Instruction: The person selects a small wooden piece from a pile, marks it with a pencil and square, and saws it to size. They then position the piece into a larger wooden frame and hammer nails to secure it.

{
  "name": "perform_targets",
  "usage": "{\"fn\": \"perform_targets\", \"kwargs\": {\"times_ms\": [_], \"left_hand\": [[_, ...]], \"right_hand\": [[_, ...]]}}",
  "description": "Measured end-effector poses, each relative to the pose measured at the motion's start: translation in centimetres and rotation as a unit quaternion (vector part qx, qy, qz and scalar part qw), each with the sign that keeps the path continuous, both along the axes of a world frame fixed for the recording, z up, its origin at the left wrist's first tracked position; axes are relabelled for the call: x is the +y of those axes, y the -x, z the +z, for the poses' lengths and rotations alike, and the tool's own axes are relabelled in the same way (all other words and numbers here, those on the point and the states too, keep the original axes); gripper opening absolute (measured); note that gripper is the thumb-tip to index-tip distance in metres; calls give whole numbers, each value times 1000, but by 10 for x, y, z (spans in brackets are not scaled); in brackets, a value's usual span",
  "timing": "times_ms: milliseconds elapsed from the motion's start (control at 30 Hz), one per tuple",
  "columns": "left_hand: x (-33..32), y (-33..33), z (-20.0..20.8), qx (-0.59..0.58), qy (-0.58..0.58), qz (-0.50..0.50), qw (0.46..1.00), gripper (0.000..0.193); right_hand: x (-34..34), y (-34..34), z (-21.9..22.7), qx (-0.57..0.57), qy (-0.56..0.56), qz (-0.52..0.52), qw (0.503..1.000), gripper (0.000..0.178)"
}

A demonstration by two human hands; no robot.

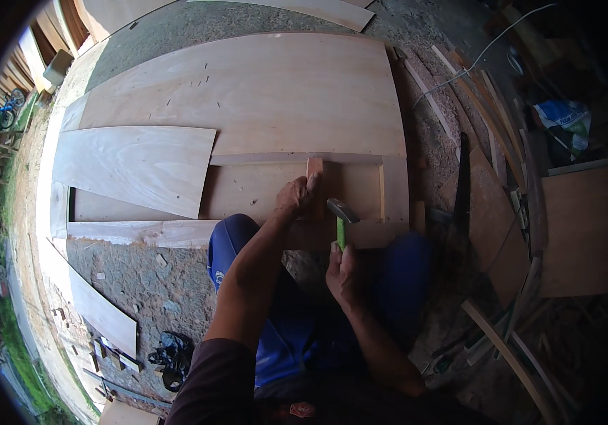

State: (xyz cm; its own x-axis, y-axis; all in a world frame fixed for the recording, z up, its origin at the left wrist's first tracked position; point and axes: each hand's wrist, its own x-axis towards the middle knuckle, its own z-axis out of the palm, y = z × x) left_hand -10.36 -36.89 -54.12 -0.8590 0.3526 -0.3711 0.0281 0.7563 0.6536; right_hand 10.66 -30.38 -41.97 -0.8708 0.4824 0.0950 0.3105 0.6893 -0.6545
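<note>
A large plywood panel [276,92] lies on the ground before my knees, its near side an open wooden frame [141,231]. Across this frame's recess stands a short wooden crosspiece [315,167]. My left hand [295,195] is closed on the crosspiece; whether a nail sits between the fingertips is too small to tell. Just right of it, my right hand [344,273] grips a hammer [341,224] by its green handle. The metal head hovers over the frame's near rail, close to the crosspiece. Several small dark nails lie scattered on the panel's far part.
A loose plywood sheet [141,166] covers part of the recess at left. Beside the panel on the right lie a handsaw [463,184], wood strips [488,113] and a brown board [580,230]. A black plastic bag [171,358] and a plywood offcut [102,304] rest at lower left.
</note>
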Motion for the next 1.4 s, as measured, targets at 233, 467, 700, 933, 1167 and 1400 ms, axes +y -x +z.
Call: {"fn": "perform_targets", "kwargs": {"times_ms": [233,467,700,933,1167,1400], "left_hand": [[0,-4,6,12,-20,6,1000,85],[-4,2,-4,8,-9,5,1000,83],[3,-2,13,-1,-22,-11,1000,80],[20,-39,25,69,15,97,993,87],[25,-38,5,122,83,16,989,113],[20,-40,-8,127,36,24,991,109]], "right_hand": [[-6,-11,-44,16,33,19,999,17],[-3,-12,-75,-160,89,37,982,25],[3,-12,-89,-95,52,26,994,27],[38,61,-28,-45,124,-42,990,30],[62,111,-40,-4,43,94,995,51],[59,103,-62,44,42,118,991,50]]}}
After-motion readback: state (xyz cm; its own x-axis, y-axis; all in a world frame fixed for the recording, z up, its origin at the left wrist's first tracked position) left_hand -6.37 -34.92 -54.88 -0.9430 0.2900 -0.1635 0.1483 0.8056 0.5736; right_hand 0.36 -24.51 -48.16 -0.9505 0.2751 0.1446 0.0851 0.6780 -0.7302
